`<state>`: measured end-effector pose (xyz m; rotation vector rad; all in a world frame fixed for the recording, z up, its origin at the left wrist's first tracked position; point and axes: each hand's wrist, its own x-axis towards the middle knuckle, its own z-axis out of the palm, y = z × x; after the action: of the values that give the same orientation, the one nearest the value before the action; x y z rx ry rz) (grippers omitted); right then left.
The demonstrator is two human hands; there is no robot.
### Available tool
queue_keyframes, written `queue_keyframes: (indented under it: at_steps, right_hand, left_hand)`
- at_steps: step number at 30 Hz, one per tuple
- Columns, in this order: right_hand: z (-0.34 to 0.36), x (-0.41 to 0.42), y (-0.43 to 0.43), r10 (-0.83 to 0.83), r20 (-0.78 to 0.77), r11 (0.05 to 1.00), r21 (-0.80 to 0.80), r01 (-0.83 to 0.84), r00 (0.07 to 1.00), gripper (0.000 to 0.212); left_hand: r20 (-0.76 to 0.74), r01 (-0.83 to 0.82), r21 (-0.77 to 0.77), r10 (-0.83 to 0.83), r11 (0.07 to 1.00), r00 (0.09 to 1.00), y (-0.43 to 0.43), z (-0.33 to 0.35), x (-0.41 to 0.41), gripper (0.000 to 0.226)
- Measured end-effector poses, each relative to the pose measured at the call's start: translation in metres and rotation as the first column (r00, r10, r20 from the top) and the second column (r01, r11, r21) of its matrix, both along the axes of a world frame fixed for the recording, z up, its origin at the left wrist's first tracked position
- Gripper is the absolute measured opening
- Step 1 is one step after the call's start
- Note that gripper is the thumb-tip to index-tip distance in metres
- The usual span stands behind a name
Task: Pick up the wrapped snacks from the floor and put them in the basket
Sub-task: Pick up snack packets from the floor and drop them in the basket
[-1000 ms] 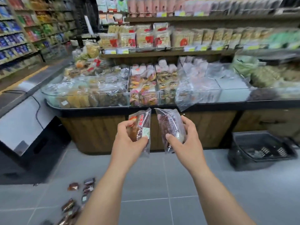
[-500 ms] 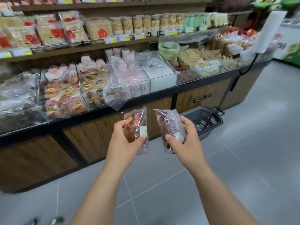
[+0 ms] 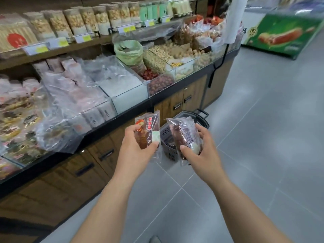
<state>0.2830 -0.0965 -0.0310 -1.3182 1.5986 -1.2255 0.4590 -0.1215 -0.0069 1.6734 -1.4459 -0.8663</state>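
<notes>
Observer: Floor (image 3: 263, 155) of grey tile lies open to the right and ahead; display counter (image 3: 98, 132) closes off the whole left side, its dark lip running diagonally away; wood cabinet doors (image 3: 103, 155) sit under the lip

Recorder: Far end?

Observer: green chest freezer (image 3: 280, 35) at upper right, well apart from the counter's corner, bare tile between them; basket (image 3: 169, 151) on the floor just beside the counter's base; dark plastic, slotted walls, handle (image 3: 203, 112) on the far side; largely hidden behind the hands

Recorder: Hands, snacks?

Observer: left hand (image 3: 135, 144) grips the left snack (image 3: 149, 132) upright, thumb on its lower front, fingers curled at its left edge; clear wrapper, brown contents, red printed label near the top, pale patch at lower right; right hand (image 3: 201, 151) grips the right snack (image 3: 185, 134), thumb low on the front, fingers wrapped round the far side; crinkled clear wrapper, dark red-brown contents, white patch near the thumb, small print too blurred to read; both snacks held in the air, side by side, a gap between them, the basket showing through that gap; whether they hang directly over it, cannot tell
</notes>
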Motion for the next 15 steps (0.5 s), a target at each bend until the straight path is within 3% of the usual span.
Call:
queue_keyframes:
  at_steps: [10, 15]
  right_hand:
    - [-0.002, -0.059, -0.088, -0.145, -0.054, 0.989, 0.022, 0.147, 0.988, 0.069]
    - [-0.012, -0.113, -0.137, -0.145, -0.021, 0.989, 0.016, 0.146, 0.989, 0.065]
  left_hand:
    - [-0.023, 0.144, 0.022, -0.144, 0.989, 0.989, -0.116, 0.000, -0.056, 0.053]
    - [-0.054, 0.128, 0.046, -0.126, 0.991, 0.991, -0.159, -0.008, -0.104, 0.053]
